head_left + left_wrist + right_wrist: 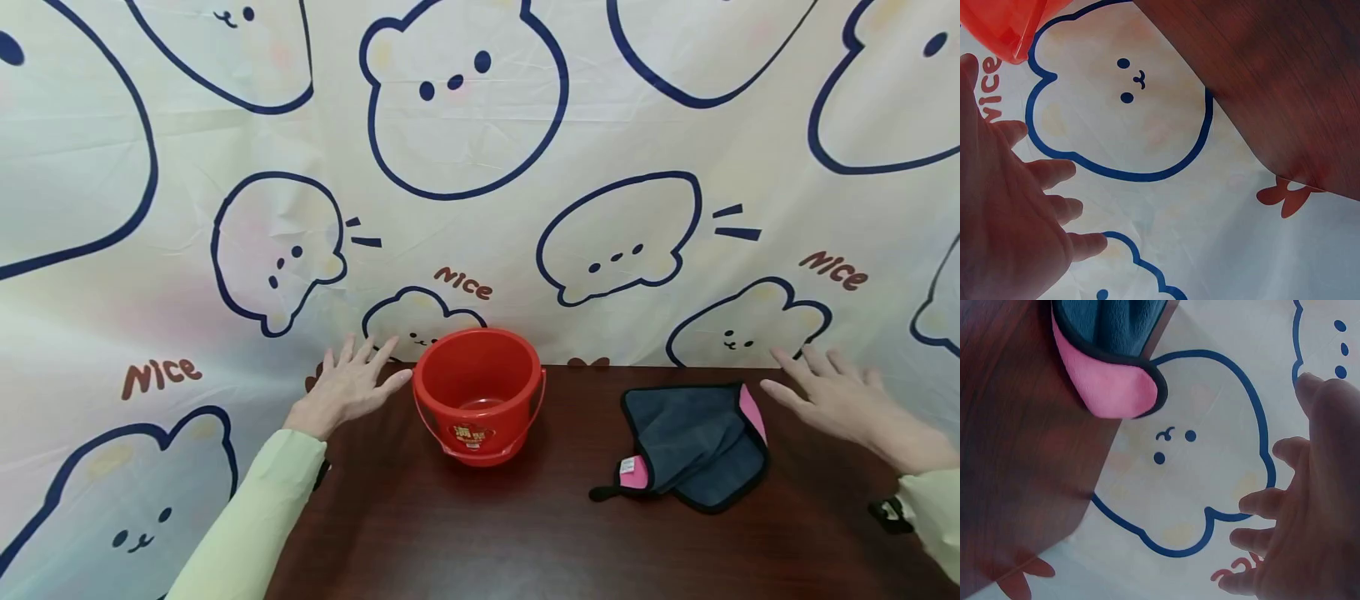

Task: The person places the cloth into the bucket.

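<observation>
A red plastic bucket with a red handle stands upright on the dark table, its inside bare in the head view. My left hand is spread just left of the bucket, thumb near its rim; whether they touch I cannot tell. To the right lies a folded cloth, dark blue-grey with pink showing at its edges, black trim and a small loop. Beyond the cloth's right side, my right hand hovers with spread fingers and holds nothing. The right wrist view shows the cloth's pink corner apart from that hand.
The dark brown wooden table ends at the back against a pale curtain printed with blue-outlined cartoon animals. Pale green sleeves cover both forearms, with a dark band at each wrist.
</observation>
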### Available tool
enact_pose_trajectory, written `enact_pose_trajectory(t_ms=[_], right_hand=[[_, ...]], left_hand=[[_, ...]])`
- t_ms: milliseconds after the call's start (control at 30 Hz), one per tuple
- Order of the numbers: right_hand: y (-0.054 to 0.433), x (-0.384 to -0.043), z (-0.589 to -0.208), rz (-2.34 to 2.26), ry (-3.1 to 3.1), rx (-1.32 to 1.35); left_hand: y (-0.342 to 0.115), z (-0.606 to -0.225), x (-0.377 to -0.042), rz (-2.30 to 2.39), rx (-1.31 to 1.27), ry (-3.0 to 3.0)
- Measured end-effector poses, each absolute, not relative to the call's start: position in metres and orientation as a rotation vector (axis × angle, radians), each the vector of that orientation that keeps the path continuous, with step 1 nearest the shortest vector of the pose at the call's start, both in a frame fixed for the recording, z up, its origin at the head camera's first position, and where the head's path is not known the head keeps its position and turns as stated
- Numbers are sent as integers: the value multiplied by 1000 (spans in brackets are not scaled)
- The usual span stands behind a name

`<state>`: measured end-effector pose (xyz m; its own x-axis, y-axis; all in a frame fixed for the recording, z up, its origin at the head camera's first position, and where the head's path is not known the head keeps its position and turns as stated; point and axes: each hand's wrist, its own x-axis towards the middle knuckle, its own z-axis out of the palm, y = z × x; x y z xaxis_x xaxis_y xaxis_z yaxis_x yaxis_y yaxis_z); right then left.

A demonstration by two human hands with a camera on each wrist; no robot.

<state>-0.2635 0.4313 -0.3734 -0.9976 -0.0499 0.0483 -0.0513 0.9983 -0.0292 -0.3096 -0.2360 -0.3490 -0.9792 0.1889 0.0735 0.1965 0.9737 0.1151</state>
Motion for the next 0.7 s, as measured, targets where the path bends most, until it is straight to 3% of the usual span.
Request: enact_pose_trajectory(t_ms=[700], right_hand=[[393,-279,-415,288,-3029,307]], left_hand=[[-216,-363,-301,-430,-400,-2986]])
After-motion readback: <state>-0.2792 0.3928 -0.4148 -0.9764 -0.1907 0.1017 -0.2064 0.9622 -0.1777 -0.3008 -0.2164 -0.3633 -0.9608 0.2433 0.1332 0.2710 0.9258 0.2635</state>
